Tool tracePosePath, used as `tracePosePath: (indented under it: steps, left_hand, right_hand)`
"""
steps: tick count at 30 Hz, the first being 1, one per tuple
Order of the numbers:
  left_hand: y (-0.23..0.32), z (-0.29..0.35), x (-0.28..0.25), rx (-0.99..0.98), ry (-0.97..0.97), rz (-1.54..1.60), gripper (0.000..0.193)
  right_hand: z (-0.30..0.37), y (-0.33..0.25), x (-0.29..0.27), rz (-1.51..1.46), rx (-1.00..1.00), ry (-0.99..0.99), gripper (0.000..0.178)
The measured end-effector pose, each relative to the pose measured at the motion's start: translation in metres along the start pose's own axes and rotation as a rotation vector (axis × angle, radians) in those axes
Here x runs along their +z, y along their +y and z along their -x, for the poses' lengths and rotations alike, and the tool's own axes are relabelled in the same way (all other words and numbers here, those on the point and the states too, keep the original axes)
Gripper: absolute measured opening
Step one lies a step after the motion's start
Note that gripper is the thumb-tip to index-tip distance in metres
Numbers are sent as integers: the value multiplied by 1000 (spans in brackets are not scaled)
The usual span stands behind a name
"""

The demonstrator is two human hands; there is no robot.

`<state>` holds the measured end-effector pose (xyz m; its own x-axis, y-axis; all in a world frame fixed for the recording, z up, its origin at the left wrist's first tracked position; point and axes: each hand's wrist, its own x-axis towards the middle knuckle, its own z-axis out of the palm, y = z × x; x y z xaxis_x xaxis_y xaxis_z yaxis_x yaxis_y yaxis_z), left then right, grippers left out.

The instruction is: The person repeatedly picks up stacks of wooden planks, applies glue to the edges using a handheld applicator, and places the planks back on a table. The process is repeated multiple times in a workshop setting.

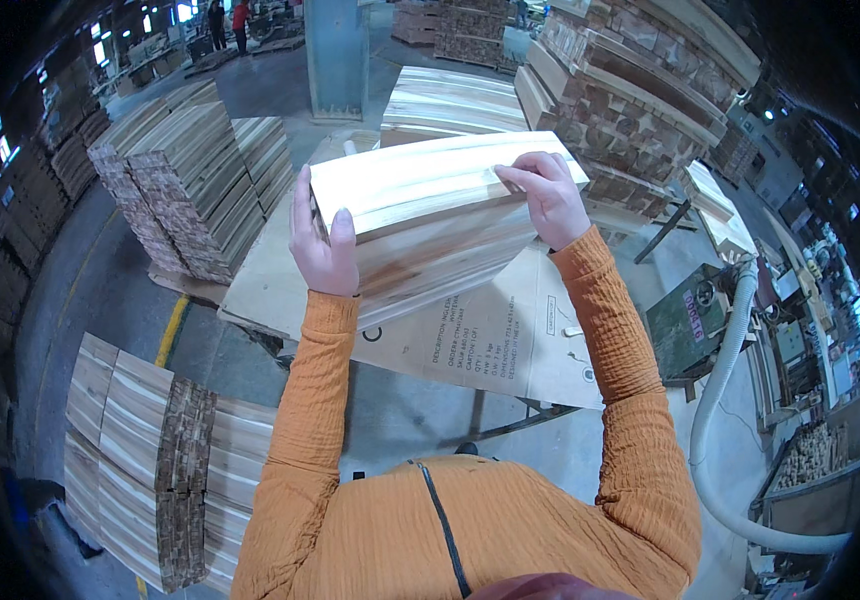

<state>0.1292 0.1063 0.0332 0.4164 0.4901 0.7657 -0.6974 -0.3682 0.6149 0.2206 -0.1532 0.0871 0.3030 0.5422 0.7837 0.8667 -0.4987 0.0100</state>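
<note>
The pale board [430, 178] lies above the table, over other boards [450, 255]. The left hand [322, 245] grasps the board's left end, thumb on its near edge. The right hand [550, 200] touches the board near its right end, fingers bent; I cannot tell whether they grip it. Nearer the person than the board, cardboard [550, 375] covers the table [260, 270]. Left of the board stands a wood stack [185, 185]; beyond it, a pillar [338, 60]; to its right, a taller stack [620, 120] and, nearer, a hose [715, 410].
</note>
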Motion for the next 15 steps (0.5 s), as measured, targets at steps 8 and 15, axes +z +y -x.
tracePosePath:
  steps: [8,15]
  left_hand:
    - [6,4,4,5,12,-9,61]
    - [2,5,2,23,-6,-4,60]
  right_hand:
    - [10,3,-4,-204,133,56,32]
    - [16,5,-12,-223,27,17,36]
